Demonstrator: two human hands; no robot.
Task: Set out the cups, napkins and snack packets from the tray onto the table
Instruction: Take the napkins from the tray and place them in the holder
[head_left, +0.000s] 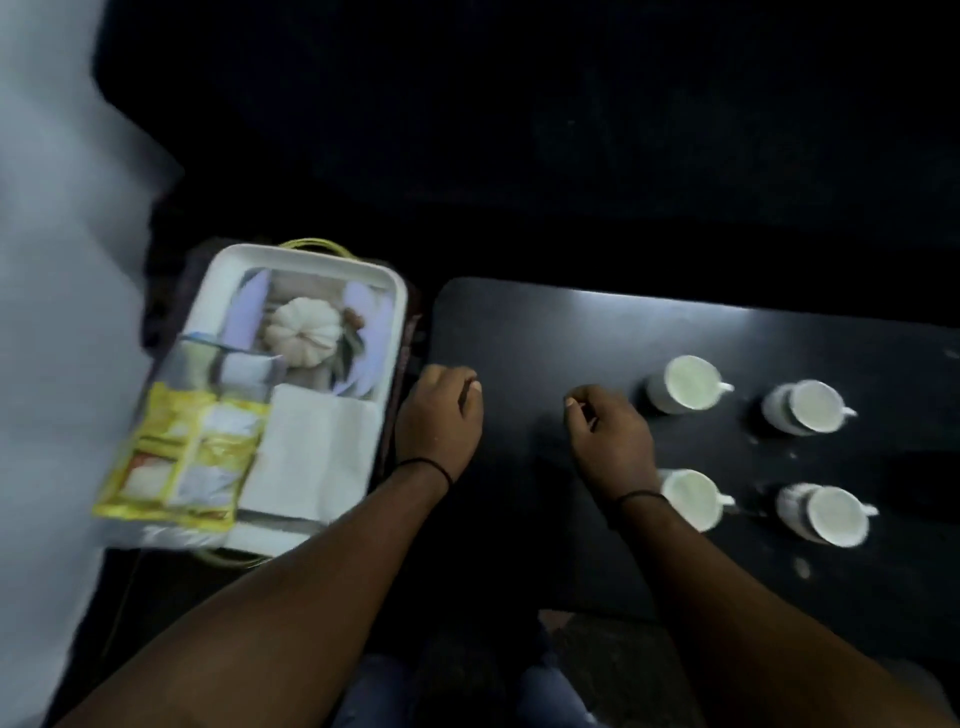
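Cups (684, 383): four set out just right of right hand (608, 431) | napkins (311, 452), snack packets (182, 457): on tray (400, 312), beside left hand (441, 410) | both hands loosely curled, empty, likely poised for napkins.

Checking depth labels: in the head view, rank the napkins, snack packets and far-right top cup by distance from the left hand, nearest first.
From the left hand, over the table's left edge:
1. Napkins: in the tray, just to its left.
2. Snack packets: farther left, overhanging the tray's near-left edge.
3. Far-right top cup: on the table, past the right hand.
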